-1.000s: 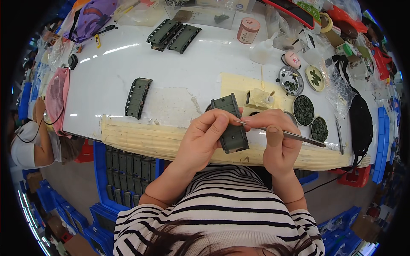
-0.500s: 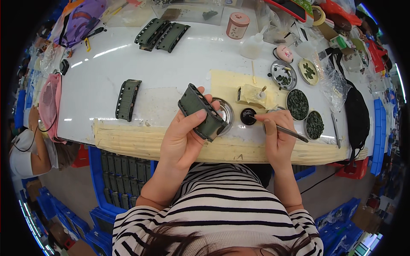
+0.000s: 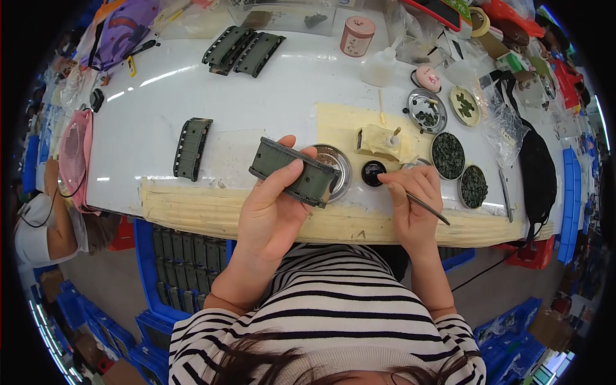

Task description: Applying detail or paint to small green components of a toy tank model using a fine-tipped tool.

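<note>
As you look across from the left, a spare panel (image 3: 192, 149) lies on the white tabletop (image 3: 144, 102), well apart from both your hands, its long axis running roughly near to far. Next comes your left hand (image 3: 273, 215), closed round the middle of a green panel (image 3: 313, 182), thumb across the face towards you and fingers behind; that panel slants from far left to near right, so its right end is the nearer one. Just beyond that end is a metal dish (image 3: 343, 168), partly hidden by it. A black round pot (image 3: 373, 172) sits right of the dish, between your two hands, with your right hand (image 3: 414, 202) the nearer to it. Your right fingers are pinched round a slim metal tool (image 3: 428, 206), whose long axis runs from near right to far left, in line with the pot; you cannot tell whether its tip holds anything, since the fingers cover it. Farther right, just beyond that hand, stand two tins of dark green chips (image 3: 448, 156).
</note>
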A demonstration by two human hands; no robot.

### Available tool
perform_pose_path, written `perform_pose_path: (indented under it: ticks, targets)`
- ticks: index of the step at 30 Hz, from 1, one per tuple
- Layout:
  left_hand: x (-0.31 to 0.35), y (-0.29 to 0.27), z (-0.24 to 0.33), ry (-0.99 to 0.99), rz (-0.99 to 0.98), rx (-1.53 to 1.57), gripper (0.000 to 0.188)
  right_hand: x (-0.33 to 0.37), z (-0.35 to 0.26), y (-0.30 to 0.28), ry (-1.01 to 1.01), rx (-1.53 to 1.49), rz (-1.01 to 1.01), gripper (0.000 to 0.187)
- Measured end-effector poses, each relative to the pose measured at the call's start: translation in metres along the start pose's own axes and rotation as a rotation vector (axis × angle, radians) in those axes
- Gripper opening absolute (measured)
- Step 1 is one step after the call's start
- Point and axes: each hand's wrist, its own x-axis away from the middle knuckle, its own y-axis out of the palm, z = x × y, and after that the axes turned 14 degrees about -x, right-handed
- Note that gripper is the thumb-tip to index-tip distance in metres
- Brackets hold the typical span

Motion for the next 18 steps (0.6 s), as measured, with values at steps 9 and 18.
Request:
perform_pose_path:
  ticks: [9,18]
  targets:
    - [0.000,0.001,0.004,-0.038,-0.074,0.054,0.036,-0.009,-0.035,-0.006,-0.147,-0.425,0.056,0.026]
    - [0.002,0.008,-0.003,-0.038,-0.065,-0.042,0.037,-0.013,-0.045,0.011,-0.063,-0.542,-0.090,0.018]
